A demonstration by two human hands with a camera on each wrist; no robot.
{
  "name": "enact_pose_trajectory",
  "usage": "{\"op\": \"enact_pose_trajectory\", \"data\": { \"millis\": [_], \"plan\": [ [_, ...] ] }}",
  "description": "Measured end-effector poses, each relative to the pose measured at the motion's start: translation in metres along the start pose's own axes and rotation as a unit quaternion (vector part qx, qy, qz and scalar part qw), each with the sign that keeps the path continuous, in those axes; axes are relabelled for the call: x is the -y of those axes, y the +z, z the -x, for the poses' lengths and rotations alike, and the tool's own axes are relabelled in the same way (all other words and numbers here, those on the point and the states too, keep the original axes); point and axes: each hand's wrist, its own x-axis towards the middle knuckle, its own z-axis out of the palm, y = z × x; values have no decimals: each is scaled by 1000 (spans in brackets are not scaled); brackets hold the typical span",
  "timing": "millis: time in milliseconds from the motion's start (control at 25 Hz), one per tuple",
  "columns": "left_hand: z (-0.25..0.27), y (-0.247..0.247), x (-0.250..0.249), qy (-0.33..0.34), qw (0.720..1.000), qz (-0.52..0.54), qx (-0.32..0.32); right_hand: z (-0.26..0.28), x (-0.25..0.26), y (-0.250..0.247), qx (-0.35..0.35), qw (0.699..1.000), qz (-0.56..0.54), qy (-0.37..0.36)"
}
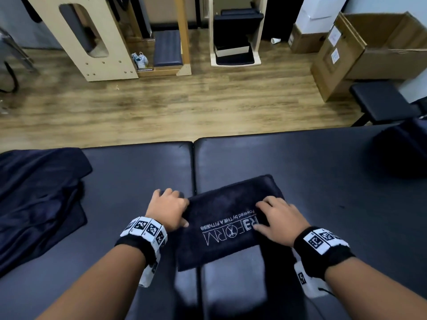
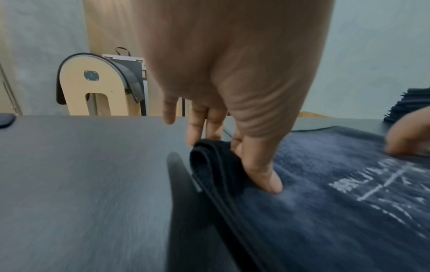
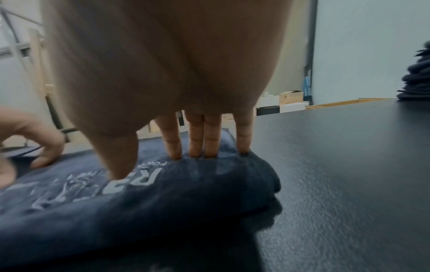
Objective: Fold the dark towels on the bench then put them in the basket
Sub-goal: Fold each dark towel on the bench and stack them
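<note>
A folded dark towel [image 1: 228,215] with a white printed logo lies across the seam of the black padded bench [image 1: 323,181], near its front. My left hand [image 1: 175,207] pinches the towel's left folded edge. In the left wrist view the left hand [image 2: 232,162] has its thumb on top and its fingers under the fold of the towel [image 2: 325,211]. My right hand [image 1: 265,215] presses on the right part of the towel. Its straight fingers [image 3: 210,145] push down into the cloth [image 3: 163,211]. Unfolded dark towels [image 1: 39,199] lie heaped at the bench's left end.
A stack of folded dark towels [image 3: 416,73] stands at the bench's far right, showing as a dark blurred mass [image 1: 402,153] in the head view. Beyond the bench are wood floor, wooden frames [image 1: 92,38], cardboard boxes [image 1: 369,49] and a black stool [image 1: 381,100].
</note>
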Motion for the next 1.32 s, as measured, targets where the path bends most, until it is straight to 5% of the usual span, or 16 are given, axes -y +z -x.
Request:
{"op": "enact_pose_trajectory", "data": {
  "millis": [120, 360, 520, 800, 1080, 1320],
  "plan": [
    [29, 14, -28, 3, 1000, 8, 22, 6, 4, 0, -19, 1000, 1, 11],
    [87, 41, -124, 18, 997, 78, 13, 60, 27, 33, 19, 996, 4, -90],
    [122, 47, -165, 75, 988, 112, 74, 102, 16, 59, 0, 999, 42, -29],
    [137, 43, -186, 101, 994, -38, 9, 159, 24, 87, 37, 995, 53, -73],
    [139, 53, -187, 99, 992, -72, 28, 162, 24, 91, 54, 991, 84, -86],
    [79, -13, -164, 61, 995, 74, -27, 125, 3, 21, -27, 1000, -3, -7]
  ]
}}
